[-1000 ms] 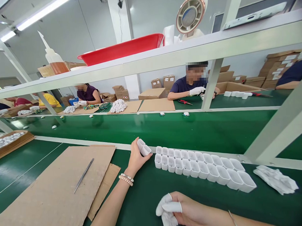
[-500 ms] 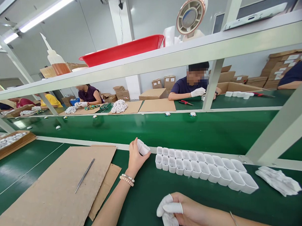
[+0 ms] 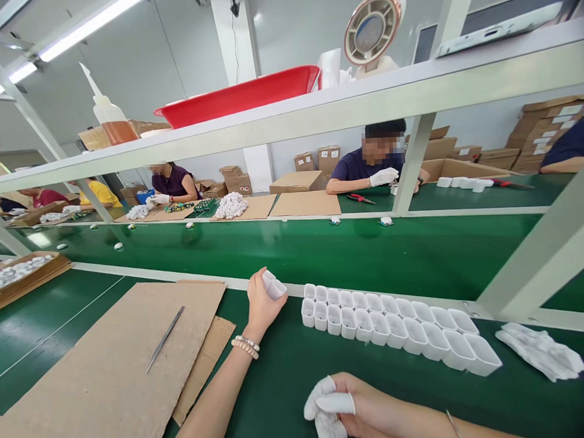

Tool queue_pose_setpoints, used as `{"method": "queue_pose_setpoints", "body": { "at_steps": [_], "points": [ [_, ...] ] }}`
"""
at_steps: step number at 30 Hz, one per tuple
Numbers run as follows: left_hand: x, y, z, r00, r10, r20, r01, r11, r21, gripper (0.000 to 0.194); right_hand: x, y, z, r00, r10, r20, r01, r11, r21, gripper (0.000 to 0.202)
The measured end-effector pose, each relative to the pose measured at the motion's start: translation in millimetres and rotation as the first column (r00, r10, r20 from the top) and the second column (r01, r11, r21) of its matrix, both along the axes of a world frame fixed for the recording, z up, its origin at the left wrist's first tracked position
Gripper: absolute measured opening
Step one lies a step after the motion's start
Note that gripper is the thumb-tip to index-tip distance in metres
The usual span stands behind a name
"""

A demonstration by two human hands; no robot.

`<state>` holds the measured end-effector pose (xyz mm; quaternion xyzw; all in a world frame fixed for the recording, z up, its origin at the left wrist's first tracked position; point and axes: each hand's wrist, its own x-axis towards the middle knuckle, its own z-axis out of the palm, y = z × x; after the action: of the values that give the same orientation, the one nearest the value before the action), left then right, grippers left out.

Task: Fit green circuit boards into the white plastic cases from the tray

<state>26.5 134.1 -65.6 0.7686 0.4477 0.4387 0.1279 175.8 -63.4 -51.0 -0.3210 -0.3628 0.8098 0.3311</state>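
My left hand point(image 3: 265, 305), with a beaded bracelet at the wrist, grips a pair of small white cups point(image 3: 274, 285) near the inner rail. To its right, two rows of white plastic cups point(image 3: 396, 330) stand side by side on the green surface. In front of them, my right hand point(image 3: 346, 404) has white covers on its fingertips, and its fingers are closed around a crumpled white glove point(image 3: 330, 430). A pair of metal tweezers point(image 3: 164, 339) lies on the cardboard sheet point(image 3: 104, 356) at the left.
Another white glove point(image 3: 541, 350) lies to the right, near a slanted frame post point(image 3: 540, 253). Beyond the rail runs a green belt point(image 3: 254, 243) with small parts. A shelf with a red tray point(image 3: 243, 95) crosses above. Several people sit opposite.
The small parts on the belt have moved right. My left hand has shifted slightly left with the white cups. My right hand stays nearly where it was.
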Motion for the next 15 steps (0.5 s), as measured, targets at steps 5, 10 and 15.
{"method": "queue_pose_setpoints", "body": {
  "at_steps": [5, 10, 15],
  "points": [
    [-2, 5, -4.5, 0.998, 0.000, 0.064, 0.005, 0.996, -0.087, 0.075, 0, 0, -3.2, 1.000, -0.004, -0.004, 0.004, 1.000, -0.008, 0.037],
    [-3, 10, -9.3, 0.985, -0.106, 0.138, 0.132, 0.970, -0.204, 0.079, 0, 0, -3.4, 1.000, 0.001, -0.005, -0.001, 1.000, 0.001, 0.037],
    [-5, 13, -11.5, 0.974, -0.169, 0.151, 0.203, 0.946, -0.254, 0.084, 0, -1, -4.4, 1.000, 0.012, -0.005, -0.012, 1.000, 0.007, 0.036]
  ]
}}
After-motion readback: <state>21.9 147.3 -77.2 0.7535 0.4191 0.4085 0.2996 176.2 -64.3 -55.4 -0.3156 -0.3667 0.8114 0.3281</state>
